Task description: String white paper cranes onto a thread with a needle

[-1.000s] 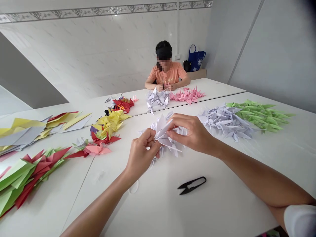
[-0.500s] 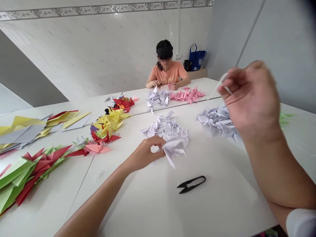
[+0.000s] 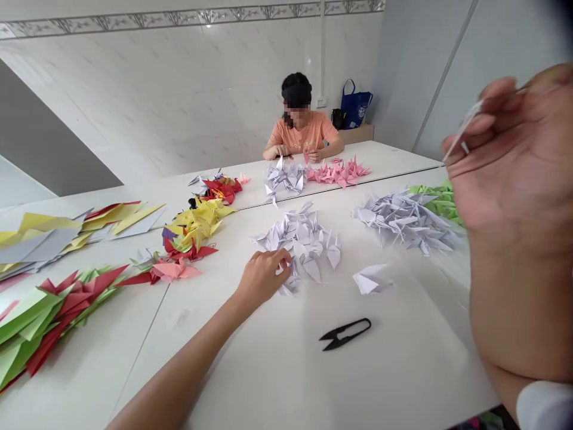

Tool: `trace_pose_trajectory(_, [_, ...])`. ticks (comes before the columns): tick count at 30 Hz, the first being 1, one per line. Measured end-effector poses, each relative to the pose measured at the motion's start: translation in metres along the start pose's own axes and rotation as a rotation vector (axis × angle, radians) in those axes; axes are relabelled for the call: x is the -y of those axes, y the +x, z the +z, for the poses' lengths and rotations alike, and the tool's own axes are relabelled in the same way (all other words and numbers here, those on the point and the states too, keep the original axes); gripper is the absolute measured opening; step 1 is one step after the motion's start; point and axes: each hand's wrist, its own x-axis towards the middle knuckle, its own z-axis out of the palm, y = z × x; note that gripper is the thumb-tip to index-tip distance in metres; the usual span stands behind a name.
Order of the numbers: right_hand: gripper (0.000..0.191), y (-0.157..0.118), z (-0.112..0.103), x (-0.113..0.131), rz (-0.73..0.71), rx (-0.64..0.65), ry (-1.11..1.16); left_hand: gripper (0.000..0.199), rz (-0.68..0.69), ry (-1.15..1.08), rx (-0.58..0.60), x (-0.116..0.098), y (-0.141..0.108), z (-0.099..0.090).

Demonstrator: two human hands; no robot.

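My left hand (image 3: 265, 272) is at the near-left edge of a pile of white folded paper cranes (image 3: 308, 236). Its fingers are curled together against the pile, and whatever lies between the fingertips is hidden. Raised high at the right edge of view, my right hand (image 3: 514, 149) has its palm turned toward me. A thin white strip (image 3: 463, 128) is pinched in its fingers. One white paper crane (image 3: 372, 279) lies alone on the table between the hands. Nearer to me rest black thread snips (image 3: 344, 334), blades pointing left.
Another white crane pile (image 3: 405, 221) and a green pile (image 3: 441, 200) lie at right. Yellow cranes (image 3: 201, 218), red cranes and folded sheets (image 3: 49, 316) cover the left side. Across the table (image 3: 380, 382), a person (image 3: 304, 134) works behind white and pink cranes (image 3: 338, 172).
The white crane from my left hand now lies to the right on the table. My left hand has gone back to the pile. My right hand has moved right and up with the strip.
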Motion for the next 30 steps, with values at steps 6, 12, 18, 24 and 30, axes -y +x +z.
trace_pose_trajectory(6, [0.028,-0.005,0.031,-0.015,0.032,-0.008,0.221,0.023,-0.051,-0.004,-0.058,0.007,0.003,-0.016])
trace_pose_trajectory(12, [0.019,-0.020,0.042,-0.030,-0.080,0.324,-0.020,0.018,-0.121,-0.159,-0.187,0.005,0.005,-0.042])
trace_pose_trajectory(18, [0.010,-0.042,0.057,-0.031,-0.093,0.705,-0.438,0.010,-0.146,-0.557,-0.137,-0.015,0.002,-0.055])
trace_pose_trajectory(24, [0.009,-0.059,0.072,-0.026,-0.231,0.799,-0.612,0.005,-0.178,-0.877,-0.050,-0.034,-0.004,-0.062])
trace_pose_trajectory(30, [0.009,-0.065,0.076,-0.030,-0.314,0.744,-0.632,0.006,-0.211,-1.061,-0.053,-0.040,-0.007,-0.065])
